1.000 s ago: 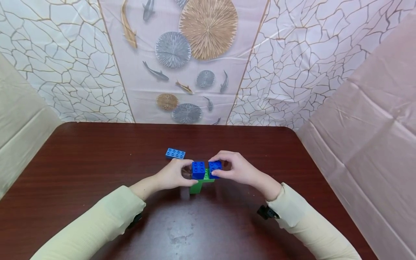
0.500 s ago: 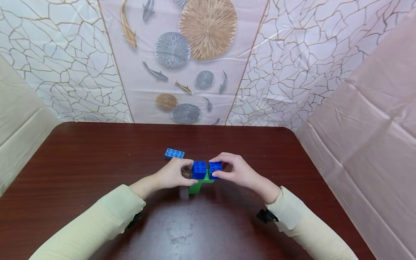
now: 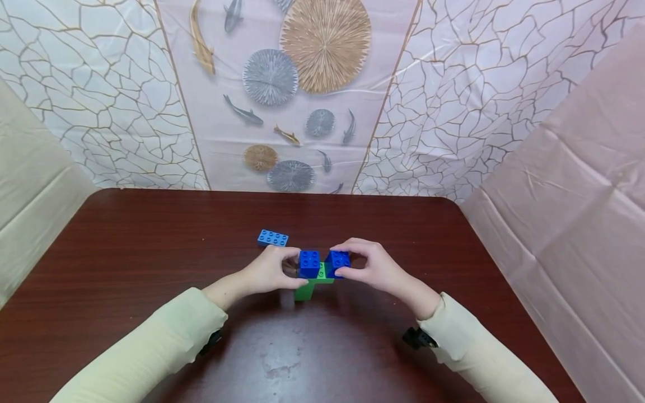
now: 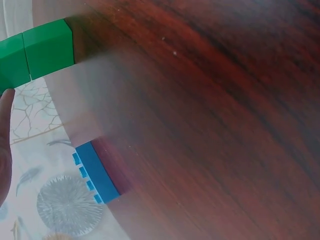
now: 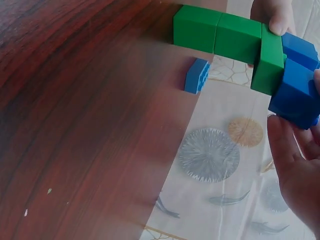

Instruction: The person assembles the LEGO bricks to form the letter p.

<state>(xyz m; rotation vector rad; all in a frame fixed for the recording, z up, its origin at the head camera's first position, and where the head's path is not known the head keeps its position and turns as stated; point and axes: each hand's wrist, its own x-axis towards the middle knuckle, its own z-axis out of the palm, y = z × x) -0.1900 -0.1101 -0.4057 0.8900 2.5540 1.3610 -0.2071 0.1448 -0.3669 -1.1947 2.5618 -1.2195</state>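
Two stacked green toy building blocks [image 5: 216,32] stand on the table, topped by a longer green brick [image 5: 269,65]. On its left end sits a dark blue block [image 3: 309,263]. My left hand [image 3: 267,271] grips that side between thumb and fingers. A second dark blue block [image 3: 339,263] is pinched by my right hand [image 3: 375,268] at the long brick's right end. It looks slightly turned or tilted; whether its studs are fully joined cannot be told. Green studs show between the blue blocks. In the left wrist view, a fingertip [image 4: 7,100] touches the green column [image 4: 49,46].
A lighter blue flat brick [image 3: 272,238] with two rows of studs lies on the dark wooden table [image 3: 201,347], behind my left hand. Patterned cloth [image 3: 322,140] hangs beyond the table's far edge.
The right blue block has shifted a little right and turned in my right hand, so the gap between the blue blocks is wider. My left hand stays about where it was.
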